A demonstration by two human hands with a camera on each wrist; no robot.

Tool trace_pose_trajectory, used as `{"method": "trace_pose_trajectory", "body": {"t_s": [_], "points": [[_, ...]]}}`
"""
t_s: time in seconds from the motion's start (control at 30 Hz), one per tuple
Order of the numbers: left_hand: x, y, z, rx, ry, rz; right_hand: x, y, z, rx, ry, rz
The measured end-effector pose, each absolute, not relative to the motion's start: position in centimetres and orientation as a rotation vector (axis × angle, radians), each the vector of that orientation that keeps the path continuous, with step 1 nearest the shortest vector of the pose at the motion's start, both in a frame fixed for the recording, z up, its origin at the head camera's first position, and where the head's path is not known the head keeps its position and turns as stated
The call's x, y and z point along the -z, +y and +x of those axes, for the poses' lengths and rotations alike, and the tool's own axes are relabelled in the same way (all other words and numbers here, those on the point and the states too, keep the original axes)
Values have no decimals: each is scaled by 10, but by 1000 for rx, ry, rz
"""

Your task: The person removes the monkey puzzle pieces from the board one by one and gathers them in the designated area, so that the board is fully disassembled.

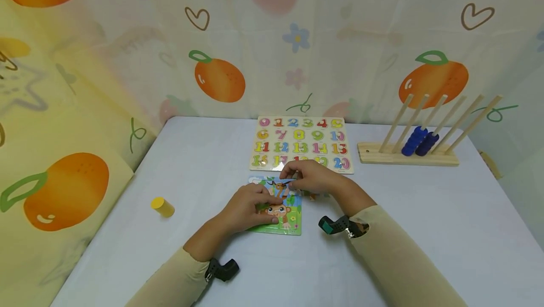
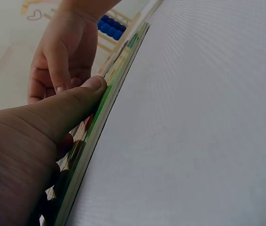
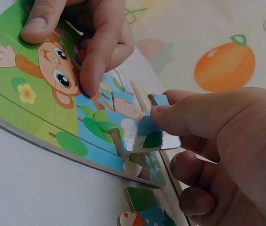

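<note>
A monkey jigsaw puzzle lies in its flat tray on the table, with green and blue scenery around the monkey's face. My left hand rests on it, thumb and fingertips pressing on the picture near the face. In the right wrist view, a blue puzzle piece with a green leaf is pinched between the thumb and fingers of my right hand. That piece sits tilted over the puzzle's upper right corner, overlapping the pieces there. Another loose piece lies beside the tray, below my right hand.
Right behind the puzzle is a number board with colourful numerals. A wooden peg rack with blue beads stands at the back right. To the left, a yellow cylinder lies on the white table. A patterned cloth hangs behind.
</note>
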State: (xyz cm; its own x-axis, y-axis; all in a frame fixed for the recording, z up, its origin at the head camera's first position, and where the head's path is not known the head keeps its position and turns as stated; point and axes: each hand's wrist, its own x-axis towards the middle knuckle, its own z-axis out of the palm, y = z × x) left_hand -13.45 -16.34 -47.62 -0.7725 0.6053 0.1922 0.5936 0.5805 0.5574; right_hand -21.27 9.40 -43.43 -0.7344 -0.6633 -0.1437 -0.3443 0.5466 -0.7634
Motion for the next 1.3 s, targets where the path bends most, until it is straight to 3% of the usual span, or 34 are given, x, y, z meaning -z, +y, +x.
{"method": "trace_pose_trajectory", "body": {"t_s": [0.6,1.3], "points": [[478,-163,-136,-948,2789,1074,437,108,-208,1174,2347,-737],[477,-164,-136,-952,2794,1076,436,173,-194,1268,2404,-561]]}}
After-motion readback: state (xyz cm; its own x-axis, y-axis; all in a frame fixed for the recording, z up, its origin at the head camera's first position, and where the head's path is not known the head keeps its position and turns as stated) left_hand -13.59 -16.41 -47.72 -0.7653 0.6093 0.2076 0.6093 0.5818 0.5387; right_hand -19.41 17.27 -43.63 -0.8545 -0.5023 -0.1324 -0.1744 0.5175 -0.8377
